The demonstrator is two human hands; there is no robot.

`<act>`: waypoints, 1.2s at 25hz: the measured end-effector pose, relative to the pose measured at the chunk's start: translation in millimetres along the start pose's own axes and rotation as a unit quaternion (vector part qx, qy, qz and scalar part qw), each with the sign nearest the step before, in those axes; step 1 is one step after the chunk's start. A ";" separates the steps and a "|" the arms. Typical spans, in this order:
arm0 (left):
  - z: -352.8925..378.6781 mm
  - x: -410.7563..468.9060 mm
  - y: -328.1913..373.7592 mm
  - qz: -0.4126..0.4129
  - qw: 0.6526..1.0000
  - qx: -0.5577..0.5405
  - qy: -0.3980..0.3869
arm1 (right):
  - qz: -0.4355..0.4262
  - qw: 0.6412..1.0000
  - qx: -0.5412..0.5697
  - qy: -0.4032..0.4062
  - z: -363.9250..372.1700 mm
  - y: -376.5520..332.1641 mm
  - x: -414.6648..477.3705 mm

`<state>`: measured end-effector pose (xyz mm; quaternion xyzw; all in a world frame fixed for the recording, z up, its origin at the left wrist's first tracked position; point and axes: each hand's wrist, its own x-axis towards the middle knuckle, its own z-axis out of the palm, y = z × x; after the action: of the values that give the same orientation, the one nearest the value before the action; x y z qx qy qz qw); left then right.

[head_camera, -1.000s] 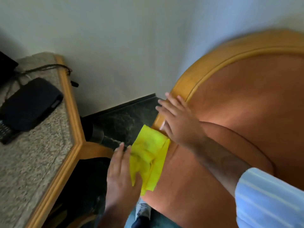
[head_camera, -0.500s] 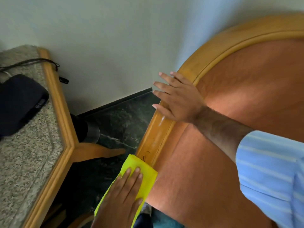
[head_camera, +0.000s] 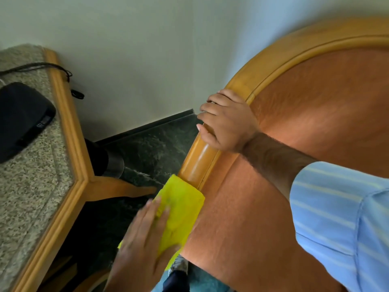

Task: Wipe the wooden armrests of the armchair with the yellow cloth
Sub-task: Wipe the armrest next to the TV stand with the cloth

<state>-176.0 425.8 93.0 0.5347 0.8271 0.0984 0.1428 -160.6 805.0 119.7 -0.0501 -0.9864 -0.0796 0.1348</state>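
Note:
The armchair has orange upholstery (head_camera: 305, 127) and a curved wooden armrest rail (head_camera: 197, 163) running from lower centre up to the top right. The yellow cloth (head_camera: 181, 209) lies folded over the lower end of the rail. My left hand (head_camera: 145, 247) presses flat on the cloth, fingers spread and a little blurred. My right hand (head_camera: 227, 121) grips the rail higher up, fingers curled over its outer edge. The rail under the cloth is hidden.
A granite-topped table (head_camera: 31, 186) with a wooden rim stands on the left, bearing a black device (head_camera: 21, 119) and a black cable (head_camera: 52, 68). Dark marble floor (head_camera: 151, 144) lies between table and chair. A pale wall is behind. A shoe (head_camera: 179, 270) shows below.
My left hand has slid the cloth up the rail a little. My right hand has gone from resting flat with spread fingers to curling around the rail.

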 end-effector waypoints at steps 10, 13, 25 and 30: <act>0.3 105.7 41.7 -0.045 0.998 -0.044 0.017 | -0.022 1.000 -0.002 0.019 5.0 4.0 3.4; 5.9 76.2 25.5 0.025 0.992 0.083 -0.090 | -0.021 0.999 0.004 0.039 5.3 4.8 3.3; 3.5 86.1 29.1 0.044 0.991 0.119 -0.042 | -0.030 0.999 0.005 0.021 0.7 1.4 4.1; 5.0 -9.5 7.0 0.067 0.990 0.104 -0.067 | -0.026 0.999 0.011 0.028 -1.5 3.5 3.7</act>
<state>-164.6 420.1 91.7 0.6063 0.7836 -0.0147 0.1350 -163.4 808.5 122.7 -0.0202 -0.9840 -0.0738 0.1610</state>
